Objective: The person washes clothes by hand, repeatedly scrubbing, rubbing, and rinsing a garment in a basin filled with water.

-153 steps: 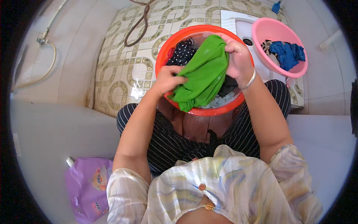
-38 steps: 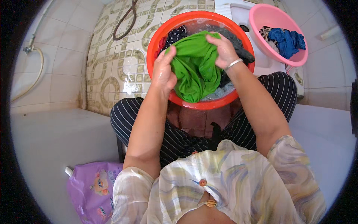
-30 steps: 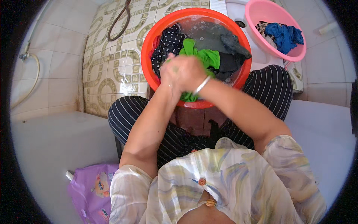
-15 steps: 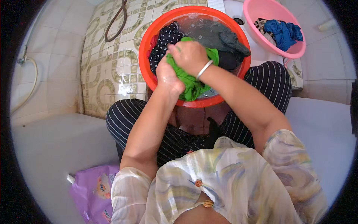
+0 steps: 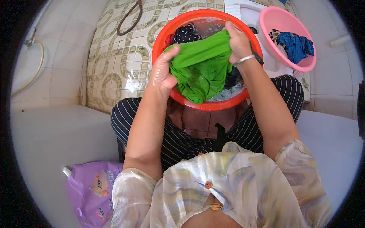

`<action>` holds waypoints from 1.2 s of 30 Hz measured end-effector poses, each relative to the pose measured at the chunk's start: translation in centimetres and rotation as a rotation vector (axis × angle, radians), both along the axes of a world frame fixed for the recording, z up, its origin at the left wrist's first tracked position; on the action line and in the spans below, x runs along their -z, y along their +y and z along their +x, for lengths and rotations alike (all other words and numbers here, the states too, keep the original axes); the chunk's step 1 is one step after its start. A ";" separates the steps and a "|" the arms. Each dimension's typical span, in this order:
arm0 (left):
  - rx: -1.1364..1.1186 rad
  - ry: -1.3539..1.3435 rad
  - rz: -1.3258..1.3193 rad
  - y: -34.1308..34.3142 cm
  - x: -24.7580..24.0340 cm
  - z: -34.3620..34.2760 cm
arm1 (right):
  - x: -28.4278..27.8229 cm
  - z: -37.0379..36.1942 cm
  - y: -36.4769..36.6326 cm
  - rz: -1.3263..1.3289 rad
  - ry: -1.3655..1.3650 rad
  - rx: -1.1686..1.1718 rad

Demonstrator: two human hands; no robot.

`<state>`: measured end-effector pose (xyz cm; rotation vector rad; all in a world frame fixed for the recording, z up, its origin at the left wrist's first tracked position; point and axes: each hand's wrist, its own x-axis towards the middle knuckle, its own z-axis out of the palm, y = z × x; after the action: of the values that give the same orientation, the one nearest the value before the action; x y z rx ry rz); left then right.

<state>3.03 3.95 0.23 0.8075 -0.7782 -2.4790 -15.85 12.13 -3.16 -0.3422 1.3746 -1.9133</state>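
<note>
A wet green garment point(image 5: 201, 64) is stretched between my two hands over the red basin point(image 5: 161, 36). My left hand point(image 5: 164, 70) is closed on its left edge, thumb on top. At the upper right corner my right hand point(image 5: 238, 41), with a silver bangle at the wrist, grips the other edge. The garment's lower part hangs bunched toward the basin's near rim. In the soapy water point(image 5: 209, 28) lie a black cloth with white dots point(image 5: 185, 35), a bit of red cloth at the left, and dark and greyish cloth to the right, partly covered by the green one.
A pink basin point(image 5: 266, 22) with blue cloth point(image 5: 296, 47) and patterned cloth stands at the far right. A purple pouch with a white cap point(image 5: 89, 193) lies at the lower left. A dark hose point(image 5: 131, 19) rests on the tiled floor point(image 5: 125, 53). My knees flank the red basin.
My hands, earlier together on the bunched green garment, have moved apart and spread it. The right hand has gone right and up. The whole view has shifted slightly.
</note>
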 end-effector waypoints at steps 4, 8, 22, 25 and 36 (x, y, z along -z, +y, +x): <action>0.045 -0.065 -0.199 -0.6 0.0 0.0 | -0.7 0.2 0.9 -0.113 -0.108 -0.082; -0.118 0.046 -0.086 -2.4 0.9 0.6 | -0.9 0.7 1.7 -0.020 0.926 -0.697; 0.047 0.162 0.290 3.8 5.1 -3.3 | -0.1 8.4 -0.5 0.214 1.395 -0.206; 0.017 -0.146 0.268 5.3 2.6 -4.6 | 0.9 4.8 -1.1 0.622 1.260 -0.232; -0.063 -0.204 0.264 4.9 1.6 -4.4 | 1.4 5.1 -1.1 0.481 1.311 -0.085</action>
<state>-1.39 8.82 -1.34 1.1738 -0.4863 -2.5016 -10.74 10.99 -4.53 -1.5240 2.4647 -1.1080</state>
